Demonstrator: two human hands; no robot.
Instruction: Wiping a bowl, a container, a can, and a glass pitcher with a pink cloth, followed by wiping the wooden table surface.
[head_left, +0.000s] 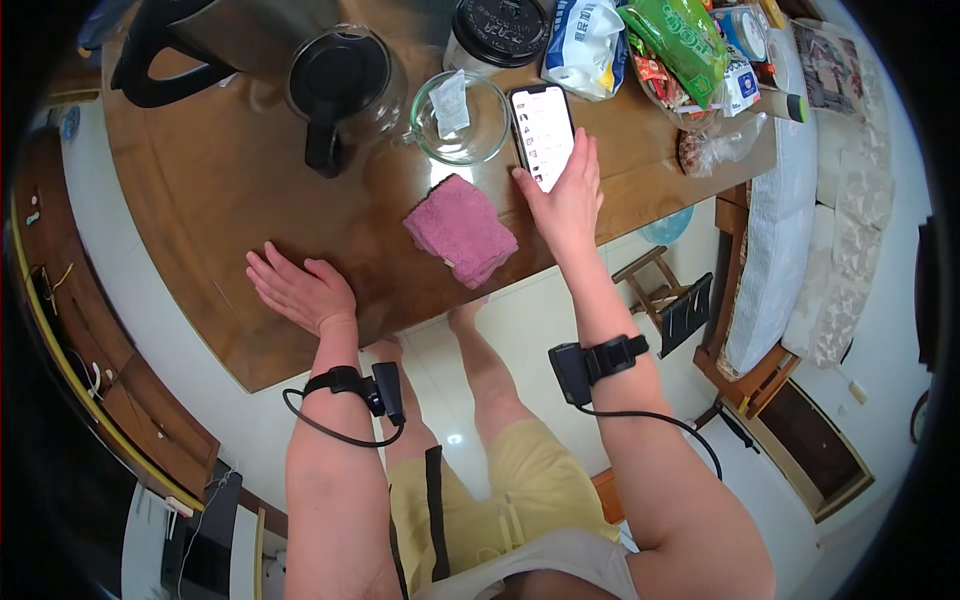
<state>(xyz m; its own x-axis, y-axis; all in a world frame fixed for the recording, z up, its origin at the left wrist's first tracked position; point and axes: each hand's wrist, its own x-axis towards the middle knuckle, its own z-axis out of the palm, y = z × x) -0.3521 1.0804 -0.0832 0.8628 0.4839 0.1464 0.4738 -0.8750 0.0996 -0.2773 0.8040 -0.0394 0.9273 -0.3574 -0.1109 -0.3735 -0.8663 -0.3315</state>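
My left hand (304, 289) rests palm down on the wooden table (225, 202), fingers slightly apart, with nothing in it. My right hand (566, 187) lies at the lower right edge of a smartphone (541, 131), whose screen is lit; its fingers run along the right side and the thumb is at the lower left. Between my hands sits a folded pink cloth (461, 231). Beyond the cloth stands a clear glass cup (487, 142) with a small white packet (450, 105) in it.
A glass pot with a black lid (341, 75) and a large kettle (225, 30) stand at the back left. A lidded paper cup (499, 34), a blue-and-white package (586, 49), a green snack bag (679, 45) and a tied plastic bag (712, 150) are at the back right. A folding stool (667, 292) stands on the floor.
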